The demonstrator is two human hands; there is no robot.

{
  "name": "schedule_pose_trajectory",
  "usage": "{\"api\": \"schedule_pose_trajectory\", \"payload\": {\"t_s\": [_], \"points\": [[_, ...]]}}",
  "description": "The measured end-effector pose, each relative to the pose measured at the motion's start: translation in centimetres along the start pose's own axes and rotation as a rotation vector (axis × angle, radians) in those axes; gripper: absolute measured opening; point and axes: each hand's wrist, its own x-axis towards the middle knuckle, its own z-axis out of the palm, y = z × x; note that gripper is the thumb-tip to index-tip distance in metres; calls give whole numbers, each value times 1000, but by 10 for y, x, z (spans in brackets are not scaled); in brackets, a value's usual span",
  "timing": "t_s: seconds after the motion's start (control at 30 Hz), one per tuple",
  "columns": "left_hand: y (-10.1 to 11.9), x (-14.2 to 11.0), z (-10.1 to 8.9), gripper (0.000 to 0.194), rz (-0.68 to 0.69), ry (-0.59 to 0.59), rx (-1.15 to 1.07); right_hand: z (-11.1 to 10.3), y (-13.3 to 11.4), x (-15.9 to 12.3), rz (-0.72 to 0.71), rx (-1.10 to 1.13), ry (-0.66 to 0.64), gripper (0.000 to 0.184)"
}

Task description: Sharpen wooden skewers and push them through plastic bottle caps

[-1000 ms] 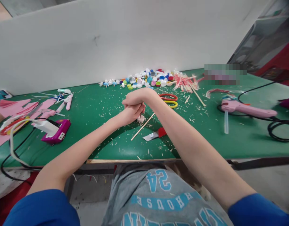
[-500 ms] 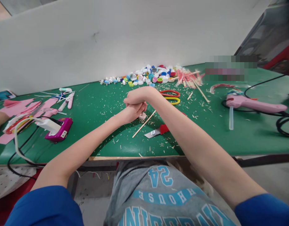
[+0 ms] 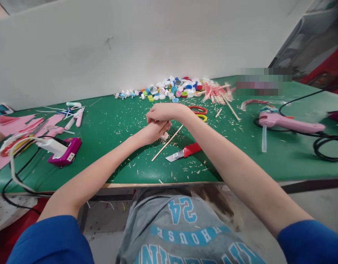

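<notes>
Resting right hand [image 3: 161, 111] on left hand [image 3: 155, 131], above cap [image 3: 164, 136]

I've got two arms on my feed and the sleeves match: royal blue on the left sleeve [image 3: 50, 242] and the right sleeve [image 3: 314, 240], plain cloth, couple of soft folds, ending around elbow height. Forearms are bare from there, same for the left hand [image 3: 153, 132] and right hand [image 3: 163, 112]. Up front I see a grey top [image 3: 155, 212], kinda rumpled. The lettering's upside down from my camera: a light-blue "24" [image 3: 175, 211] edged in white, a light-blue band [image 3: 202, 235] reading "HOUSE" in pale letters, then chunky white-outlined blue letters [image 3: 148, 255] cut off at the bottom, so I can't read them all.
</notes>
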Motion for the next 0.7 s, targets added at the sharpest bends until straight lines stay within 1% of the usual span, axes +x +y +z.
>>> {"api": "schedule_pose_trajectory", "payload": {"t_s": [0.07,0.1,0.17,0.23,0.3,0.4,0.53,0.7], "points": [[3,-1,0,33,59,-12,18,3,8,-11,-17,-7,111,32],[4,-3,-1,33,98,-15,27,6,13,-17,-6,-25,181,35],[7,-7,-4,32,175,-21,74,14,24,-31,51,-76,315,43],[8,-11,-7,31,220,-24,140,24,37,-44,98,-161,417,48],[7,-13,-10,29,226,-23,167,34,47,-56,134,-249,412,49],[4,-12,-11,26,218,-37,141,47,54,-69,129,-346,390,47],[1,-10,-10,24,200,-51,131,56,44,-78,86,-365,388,39],[-3,-11,-11,20,176,40,75,61,35,-77,50,-333,441,33]]}}
